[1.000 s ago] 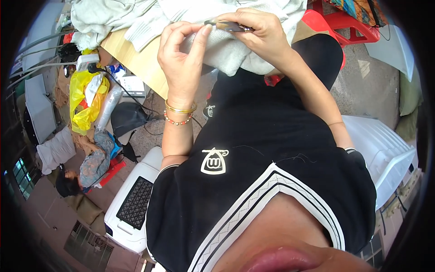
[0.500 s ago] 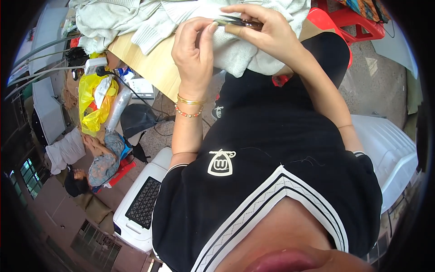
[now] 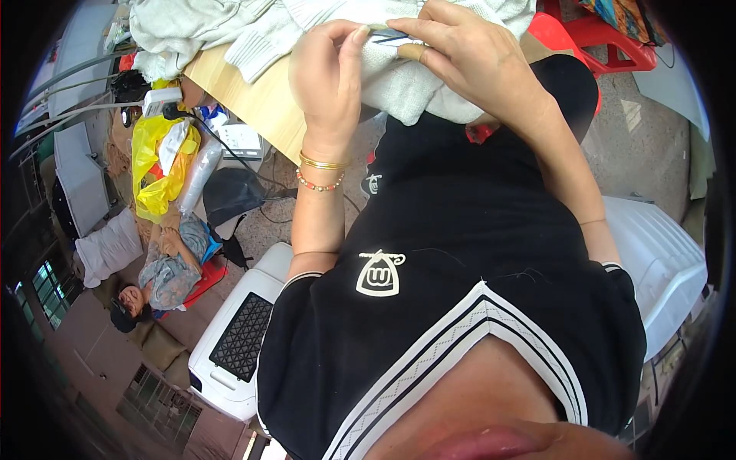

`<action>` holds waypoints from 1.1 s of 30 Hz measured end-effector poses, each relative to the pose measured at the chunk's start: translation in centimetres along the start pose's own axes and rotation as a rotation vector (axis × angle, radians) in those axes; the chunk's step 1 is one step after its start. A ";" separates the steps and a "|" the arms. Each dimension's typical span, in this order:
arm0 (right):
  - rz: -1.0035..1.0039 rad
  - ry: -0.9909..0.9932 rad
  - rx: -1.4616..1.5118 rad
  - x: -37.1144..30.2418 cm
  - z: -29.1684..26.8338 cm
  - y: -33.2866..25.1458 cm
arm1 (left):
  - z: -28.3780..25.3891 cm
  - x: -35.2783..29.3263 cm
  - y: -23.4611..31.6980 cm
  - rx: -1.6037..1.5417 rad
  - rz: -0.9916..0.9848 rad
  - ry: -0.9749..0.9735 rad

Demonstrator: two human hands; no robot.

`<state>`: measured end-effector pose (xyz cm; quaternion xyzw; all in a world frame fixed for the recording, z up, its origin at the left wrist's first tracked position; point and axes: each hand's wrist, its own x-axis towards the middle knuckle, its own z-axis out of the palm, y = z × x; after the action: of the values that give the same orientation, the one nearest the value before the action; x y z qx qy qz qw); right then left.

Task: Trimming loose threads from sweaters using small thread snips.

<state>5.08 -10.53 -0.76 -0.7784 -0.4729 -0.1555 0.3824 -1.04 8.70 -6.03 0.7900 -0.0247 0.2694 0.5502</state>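
Note:
White knit garments lie bunched on the light wooden table, with one part hanging over its near edge. Above that part, my left hand is closed in a pinch between thumb and forefinger. A small pale piece shows at its fingertips, too small to name. My right hand is closed around a pair of thread snips. Their dark, pointed blades aim left toward my left fingertips, and my right fingers cover the handle.
A red plastic stool stands at the far right, a white plastic chair by my right arm. On the left are a yellow plastic bag, cables and a white appliance. Another person sits beyond.
My right hand has rolled over the snips, and its fingers now hide their brown handle. My left hand stays pinched in nearly the same place. The other person's head and arms have shifted.

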 end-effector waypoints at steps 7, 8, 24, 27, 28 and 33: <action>0.220 -0.228 -0.117 0.8 -1.2 -0.9 | 0.2 -0.1 0.0 -0.022 -0.007 -0.012; 0.218 -0.231 -0.116 0.9 -1.2 -1.0 | 0.2 -0.1 0.0 -0.016 -0.011 -0.020; -0.009 -0.201 -0.336 0.8 -0.9 -0.6 | -0.2 0.0 -0.9 -0.030 -0.104 -0.059; -0.059 -0.212 -0.361 0.9 -0.9 -0.5 | -0.1 0.2 -1.1 -0.019 -0.085 -0.070; -0.087 -0.209 -0.368 0.9 -0.9 -0.4 | -0.1 0.2 -1.1 0.001 -0.079 -0.070; -0.413 0.206 -0.299 -0.1 2.6 3.8 | 0.1 0.5 -0.7 0.106 -0.078 -0.081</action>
<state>7.92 -9.62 -4.24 -0.6934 -0.5519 -0.3767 0.2696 -0.36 8.99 -6.46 0.8286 -0.0017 0.2164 0.5163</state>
